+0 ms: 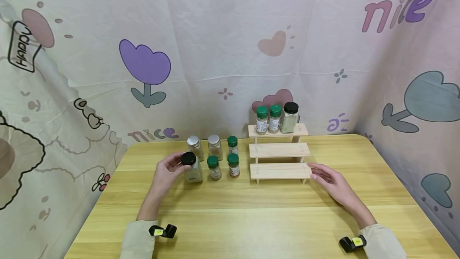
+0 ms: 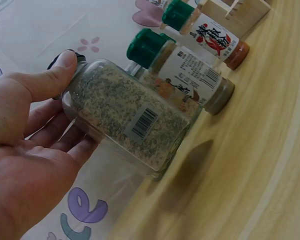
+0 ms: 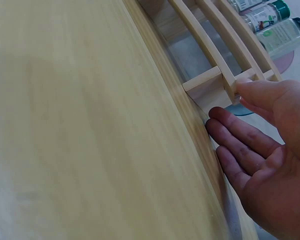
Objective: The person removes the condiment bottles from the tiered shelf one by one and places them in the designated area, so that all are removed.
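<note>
My left hand (image 1: 169, 171) grips a glass spice jar (image 1: 194, 174) with a black lid, thumb and fingers around its upper part. In the left wrist view the jar (image 2: 130, 115) shows speckled seasoning and a barcode label; its base is close to the tabletop, and I cannot tell whether it touches. At the right end of a three-step wooden rack (image 1: 279, 171), my right hand (image 1: 332, 183) holds the lowest step's end between thumb and index finger. The other fingers hang loosely curled in the right wrist view. Two green-lidded jars (image 1: 262, 120) and a black-lidded jar (image 1: 289, 118) stand on the top step.
Beside the held jar stand two silver-lidded jars (image 1: 214, 147) and three green-lidded jars, one (image 1: 214, 168) nearest it. Another (image 2: 217, 40) has a red chilli label. Everything is on a wooden table (image 1: 230, 227) before a printed cloth (image 1: 215, 51).
</note>
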The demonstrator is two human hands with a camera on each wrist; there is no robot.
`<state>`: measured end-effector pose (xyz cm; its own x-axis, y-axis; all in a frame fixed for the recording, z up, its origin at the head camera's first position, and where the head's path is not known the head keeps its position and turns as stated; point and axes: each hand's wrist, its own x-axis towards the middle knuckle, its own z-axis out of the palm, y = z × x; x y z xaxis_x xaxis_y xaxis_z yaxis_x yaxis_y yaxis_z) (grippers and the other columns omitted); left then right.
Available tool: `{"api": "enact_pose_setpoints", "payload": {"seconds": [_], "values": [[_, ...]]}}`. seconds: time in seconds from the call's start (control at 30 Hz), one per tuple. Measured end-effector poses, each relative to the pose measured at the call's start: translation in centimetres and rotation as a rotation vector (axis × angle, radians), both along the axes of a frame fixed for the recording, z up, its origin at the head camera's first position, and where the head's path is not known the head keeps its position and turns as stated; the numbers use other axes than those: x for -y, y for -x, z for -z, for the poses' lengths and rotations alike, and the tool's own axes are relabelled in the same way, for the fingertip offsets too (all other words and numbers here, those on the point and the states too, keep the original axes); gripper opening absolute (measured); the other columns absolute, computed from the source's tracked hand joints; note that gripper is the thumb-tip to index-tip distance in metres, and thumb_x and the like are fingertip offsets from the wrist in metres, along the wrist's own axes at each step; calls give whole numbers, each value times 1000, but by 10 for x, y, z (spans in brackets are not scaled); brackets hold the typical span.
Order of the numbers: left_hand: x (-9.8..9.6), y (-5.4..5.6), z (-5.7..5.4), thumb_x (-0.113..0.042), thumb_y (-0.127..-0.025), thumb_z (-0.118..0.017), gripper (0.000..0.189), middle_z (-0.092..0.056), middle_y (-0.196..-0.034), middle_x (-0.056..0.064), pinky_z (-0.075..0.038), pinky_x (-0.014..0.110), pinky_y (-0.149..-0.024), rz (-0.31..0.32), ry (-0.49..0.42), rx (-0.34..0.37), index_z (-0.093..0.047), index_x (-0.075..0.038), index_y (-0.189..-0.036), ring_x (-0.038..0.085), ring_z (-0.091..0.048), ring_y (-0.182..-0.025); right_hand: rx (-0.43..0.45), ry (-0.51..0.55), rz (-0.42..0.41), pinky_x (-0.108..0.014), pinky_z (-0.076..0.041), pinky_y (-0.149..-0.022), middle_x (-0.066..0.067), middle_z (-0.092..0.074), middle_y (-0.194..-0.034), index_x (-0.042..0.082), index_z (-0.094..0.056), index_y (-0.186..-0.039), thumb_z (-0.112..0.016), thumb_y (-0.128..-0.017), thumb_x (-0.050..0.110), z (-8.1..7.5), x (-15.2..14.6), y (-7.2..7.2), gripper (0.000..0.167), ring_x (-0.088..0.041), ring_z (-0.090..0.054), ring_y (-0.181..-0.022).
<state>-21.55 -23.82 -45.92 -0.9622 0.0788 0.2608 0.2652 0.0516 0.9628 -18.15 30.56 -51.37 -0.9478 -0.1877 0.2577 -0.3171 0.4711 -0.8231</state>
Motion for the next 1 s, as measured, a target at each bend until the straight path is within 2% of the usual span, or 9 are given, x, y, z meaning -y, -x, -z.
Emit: {"api": "enact_pose_setpoints", "payload": {"seconds": [0.2,0.27,0.43,0.7,1.0], "values": [[-1,2,6,13,-86,-75,47,-64,-126,19,-53,22,-98,-24,23,50,-56,17,-128,5,-65,-111,2,-5,4,-7,-45,-95,-21,-67,-130,2,-58,-142,-61,-105,15,0,-1,0,40,5,-60,-113],[-1,2,8,13,-86,-74,47,-63,-126,22,-53,21,-98,-20,14,54,-55,18,-128,5,-65,-111,3,-4,4,-7,-45,-95,-21,-67,-130,2,-58,-142,-61,-105,15,0,-1,-1,40,5,-60,-114],[-1,3,12,12,-86,-74,47,-65,-125,16,-52,21,-99,-15,6,57,-55,18,-128,6,-65,-111,4,1,5,-7,-45,-95,-21,-67,-130,2,-58,-142,-61,-105,15,1,-1,-1,40,6,-60,-113],[4,5,20,3,-91,-75,46,-64,-127,7,-50,19,-100,-1,53,74,-56,14,-132,3,-62,-115,2,-5,5,-7,-45,-95,-21,-66,-130,2,-58,-142,-61,-105,15,0,1,-2,39,4,-60,-114],[6,5,21,3,-91,-75,48,-65,-126,4,-50,18,-100,9,57,78,-55,14,-133,2,-62,-115,1,-1,1,-7,-45,-96,-20,-66,-132,3,-58,-143,-61,-105,15,0,0,-1,40,5,-60,-114]]}}
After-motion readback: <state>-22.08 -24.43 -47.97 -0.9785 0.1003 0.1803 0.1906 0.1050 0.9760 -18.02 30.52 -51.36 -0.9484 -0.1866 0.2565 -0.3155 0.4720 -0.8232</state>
